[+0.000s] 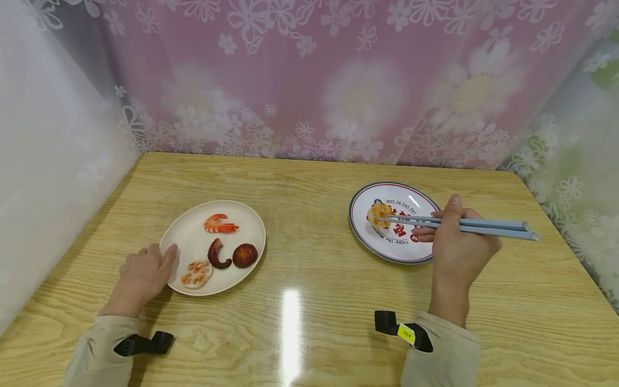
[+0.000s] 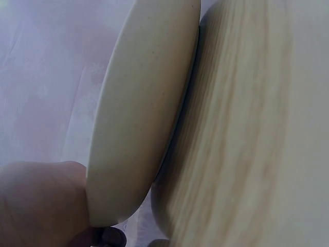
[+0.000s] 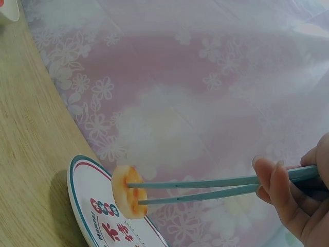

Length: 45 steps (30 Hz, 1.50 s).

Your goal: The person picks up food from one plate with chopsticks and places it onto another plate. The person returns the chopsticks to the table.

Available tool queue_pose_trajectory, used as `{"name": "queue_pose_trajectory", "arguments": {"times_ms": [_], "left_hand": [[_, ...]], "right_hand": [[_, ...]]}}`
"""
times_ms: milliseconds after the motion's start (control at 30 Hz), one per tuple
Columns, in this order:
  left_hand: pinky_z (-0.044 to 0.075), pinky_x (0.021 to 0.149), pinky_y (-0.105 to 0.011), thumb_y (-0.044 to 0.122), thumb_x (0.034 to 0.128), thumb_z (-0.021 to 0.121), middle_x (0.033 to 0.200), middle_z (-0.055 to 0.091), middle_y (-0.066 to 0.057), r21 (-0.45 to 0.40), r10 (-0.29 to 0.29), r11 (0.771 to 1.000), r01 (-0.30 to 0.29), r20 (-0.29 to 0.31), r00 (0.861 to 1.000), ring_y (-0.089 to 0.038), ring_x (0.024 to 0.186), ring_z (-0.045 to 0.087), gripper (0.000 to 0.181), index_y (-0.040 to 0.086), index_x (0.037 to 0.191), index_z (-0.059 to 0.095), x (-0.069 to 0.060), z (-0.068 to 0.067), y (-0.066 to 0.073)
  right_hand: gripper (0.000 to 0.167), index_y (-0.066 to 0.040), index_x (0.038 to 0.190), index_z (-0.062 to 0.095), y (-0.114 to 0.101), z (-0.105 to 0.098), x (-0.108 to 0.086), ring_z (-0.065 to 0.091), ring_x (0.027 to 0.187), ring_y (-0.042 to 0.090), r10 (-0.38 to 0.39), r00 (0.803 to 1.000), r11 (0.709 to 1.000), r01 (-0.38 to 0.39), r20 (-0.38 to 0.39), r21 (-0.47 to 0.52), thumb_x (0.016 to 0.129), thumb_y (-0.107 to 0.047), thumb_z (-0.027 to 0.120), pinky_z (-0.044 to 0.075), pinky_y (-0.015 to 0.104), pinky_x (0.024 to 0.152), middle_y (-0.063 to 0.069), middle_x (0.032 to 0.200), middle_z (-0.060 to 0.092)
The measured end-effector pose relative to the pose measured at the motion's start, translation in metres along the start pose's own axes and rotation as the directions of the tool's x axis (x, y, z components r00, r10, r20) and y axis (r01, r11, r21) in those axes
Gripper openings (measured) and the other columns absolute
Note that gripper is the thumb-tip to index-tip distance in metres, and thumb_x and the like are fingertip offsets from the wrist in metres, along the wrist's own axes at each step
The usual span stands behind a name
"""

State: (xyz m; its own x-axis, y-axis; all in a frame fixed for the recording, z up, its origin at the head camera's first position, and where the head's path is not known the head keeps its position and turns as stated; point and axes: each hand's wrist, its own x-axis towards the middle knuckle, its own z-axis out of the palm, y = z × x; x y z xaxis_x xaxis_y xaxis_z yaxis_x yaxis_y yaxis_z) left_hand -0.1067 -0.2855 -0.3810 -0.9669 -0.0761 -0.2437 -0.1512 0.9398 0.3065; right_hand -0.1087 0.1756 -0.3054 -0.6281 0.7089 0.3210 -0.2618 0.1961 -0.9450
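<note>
My right hand (image 1: 459,244) holds a pair of light blue chopsticks (image 1: 483,227). Their tips are at a thick, round, browned piece of food (image 3: 128,192) over the white plate (image 1: 372,244), which has red lettering and a blue-and-red rim. Whether that piece touches the plate, I cannot tell. At the left, my left hand (image 1: 145,274) grips the rim of a cream plate (image 1: 191,231), thumb over the edge. On it lie a shrimp (image 1: 220,223), an octopus tentacle (image 1: 217,257), a scored mushroom cap (image 1: 244,255) and a lotus root slice (image 1: 196,274).
Both plates stand on a wood-grain table (image 1: 309,226), with bare tabletop between them. A pink flowered curtain (image 1: 290,80) hangs behind the table, and pale sheets hang on both sides. Black camera straps (image 1: 145,344) circle the wrists over beige sleeves.
</note>
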Motion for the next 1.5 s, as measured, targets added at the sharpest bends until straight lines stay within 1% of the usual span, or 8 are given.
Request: {"name": "queue_pose_trajectory", "arguments": {"times_ms": [133,467,533,733,933,1067,1367,1500], "left_hand": [[0.036,0.082,-0.063,0.045,0.1047,0.017,0.111,0.047,-0.043,0.005,-0.002,1.000,0.002,0.007,1.000,-0.059,0.101,0.043,0.074,-0.024,0.121,0.038,0.0004,-0.0003,-0.0001],[0.036,0.081,-0.063,0.044,0.1048,0.017,0.110,0.047,-0.043,0.005,0.003,1.000,-0.003,0.004,1.000,-0.060,0.100,0.043,0.073,-0.024,0.119,0.038,0.0005,-0.0001,-0.0006],[0.036,0.081,-0.063,0.044,0.1049,0.018,0.110,0.047,-0.043,0.004,0.004,1.000,-0.004,0.002,1.000,-0.059,0.100,0.043,0.073,-0.024,0.120,0.038,0.0004,0.0000,-0.0007],[0.036,0.081,-0.063,0.044,0.1049,0.018,0.110,0.047,-0.043,0.002,0.002,1.000,-0.002,0.000,1.000,-0.059,0.100,0.043,0.073,-0.024,0.119,0.039,0.0002,0.0004,-0.0009],[0.036,0.081,-0.063,0.044,0.1049,0.018,0.108,0.048,-0.042,-0.001,-0.001,1.000,0.001,-0.003,1.000,-0.059,0.100,0.043,0.072,-0.023,0.118,0.040,-0.0002,-0.0002,-0.0001],[0.036,0.080,-0.063,0.044,0.1049,0.018,0.108,0.048,-0.042,0.000,-0.001,1.000,0.001,-0.002,1.000,-0.059,0.100,0.044,0.072,-0.023,0.117,0.040,-0.0005,-0.0007,0.0005],[0.035,0.082,-0.063,0.046,0.1046,0.017,0.111,0.047,-0.043,0.008,-0.008,1.000,0.008,0.008,1.000,-0.059,0.101,0.043,0.075,-0.024,0.121,0.038,-0.0006,-0.0012,0.0010],[0.035,0.082,-0.063,0.046,0.1046,0.017,0.112,0.047,-0.043,0.006,-0.008,1.000,0.008,0.009,1.000,-0.059,0.102,0.043,0.075,-0.024,0.121,0.037,-0.0008,-0.0011,0.0012]], "right_hand": [[0.036,-0.004,0.066,0.066,-0.0003,0.0004,0.0000,0.060,0.038,0.011,-0.008,1.000,1.000,0.009,0.003,-0.020,0.095,-0.026,0.062,0.045,0.023,0.037,-0.001,0.056,0.064],[0.041,0.007,0.070,0.065,-0.0015,0.0022,-0.0015,0.060,0.038,0.013,-0.010,1.000,1.000,0.009,0.021,0.030,0.095,-0.027,0.062,0.046,0.024,0.037,0.001,0.056,0.064],[0.042,0.007,0.070,0.065,-0.0018,0.0028,-0.0017,0.060,0.038,0.013,-0.016,1.000,0.999,0.015,0.024,0.029,0.095,-0.027,0.062,0.045,0.024,0.037,0.001,0.056,0.064],[0.041,0.007,0.070,0.065,-0.0029,0.0038,-0.0026,0.060,0.038,0.012,-0.028,0.999,0.999,0.028,0.029,0.021,0.095,-0.027,0.062,0.045,0.024,0.037,0.002,0.057,0.065],[0.035,-0.003,0.069,0.066,-0.0055,0.0044,-0.0048,0.060,0.039,0.012,-0.012,0.999,0.999,0.011,0.033,0.044,0.094,-0.026,0.062,0.045,0.025,0.036,0.001,0.055,0.064],[0.034,-0.005,0.069,0.066,-0.0060,0.0046,-0.0054,0.060,0.039,0.012,-0.024,0.999,0.999,0.023,0.043,0.036,0.095,-0.025,0.062,0.045,0.024,0.036,0.001,0.054,0.064],[0.033,-0.004,0.070,0.067,-0.0084,0.0063,-0.0067,0.061,0.039,0.012,0.007,0.998,0.999,-0.009,0.058,0.049,0.095,-0.025,0.062,0.045,0.024,0.037,0.002,0.054,0.064],[0.034,-0.001,0.071,0.068,-0.0091,0.0089,-0.0084,0.062,0.041,0.014,0.001,0.997,0.995,-0.008,0.080,0.096,0.095,-0.025,0.062,0.046,0.024,0.038,0.003,0.056,0.065]]}}
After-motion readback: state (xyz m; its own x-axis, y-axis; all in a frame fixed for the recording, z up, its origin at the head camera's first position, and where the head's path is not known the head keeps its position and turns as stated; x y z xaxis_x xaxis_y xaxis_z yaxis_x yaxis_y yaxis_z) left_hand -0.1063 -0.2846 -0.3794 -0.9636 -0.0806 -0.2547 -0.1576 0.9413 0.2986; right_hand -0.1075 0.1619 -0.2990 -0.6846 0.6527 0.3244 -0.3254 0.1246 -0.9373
